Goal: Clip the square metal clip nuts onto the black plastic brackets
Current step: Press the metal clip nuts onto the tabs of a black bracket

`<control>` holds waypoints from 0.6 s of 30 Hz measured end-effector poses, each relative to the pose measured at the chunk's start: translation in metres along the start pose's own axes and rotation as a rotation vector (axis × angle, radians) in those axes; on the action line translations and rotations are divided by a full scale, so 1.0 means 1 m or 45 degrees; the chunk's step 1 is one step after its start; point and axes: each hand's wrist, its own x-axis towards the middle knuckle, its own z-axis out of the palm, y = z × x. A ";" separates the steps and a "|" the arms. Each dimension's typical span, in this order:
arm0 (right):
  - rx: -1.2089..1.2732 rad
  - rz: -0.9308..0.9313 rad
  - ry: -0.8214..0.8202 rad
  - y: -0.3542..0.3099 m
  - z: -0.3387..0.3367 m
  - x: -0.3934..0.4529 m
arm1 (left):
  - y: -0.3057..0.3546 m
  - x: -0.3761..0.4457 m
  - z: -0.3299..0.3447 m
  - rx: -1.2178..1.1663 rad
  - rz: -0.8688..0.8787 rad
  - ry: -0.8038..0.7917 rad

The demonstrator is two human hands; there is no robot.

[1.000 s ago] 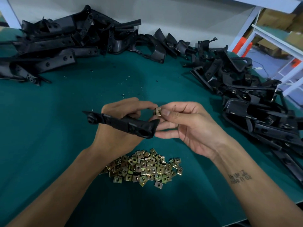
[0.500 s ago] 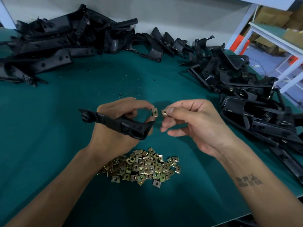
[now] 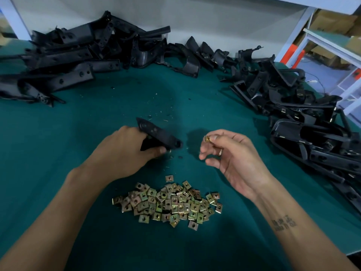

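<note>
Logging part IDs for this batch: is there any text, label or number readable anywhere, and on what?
Tattoo on the right forearm: two lines of lettering, too blurred to read.
Black plastic brackets, clip nuts, cardboard boxes: no markings visible.
Nothing readable.

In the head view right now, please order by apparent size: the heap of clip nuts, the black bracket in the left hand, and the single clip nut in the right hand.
1. The heap of clip nuts, the widest.
2. The black bracket gripped by the left hand; partly hidden, so it may look smaller than it is.
3. The single clip nut pinched by the right hand, clearly smallest.
</note>
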 end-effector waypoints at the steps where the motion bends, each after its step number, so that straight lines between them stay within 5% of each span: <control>1: 0.011 0.013 -0.004 0.004 0.002 0.005 | -0.004 0.001 0.000 -0.023 -0.032 0.062; 10: 0.103 -0.086 0.059 0.018 0.026 0.069 | -0.008 0.003 0.004 0.242 -0.179 0.600; 18: 0.237 -0.194 -0.028 0.023 0.037 0.091 | -0.006 0.014 0.014 0.266 -0.074 0.628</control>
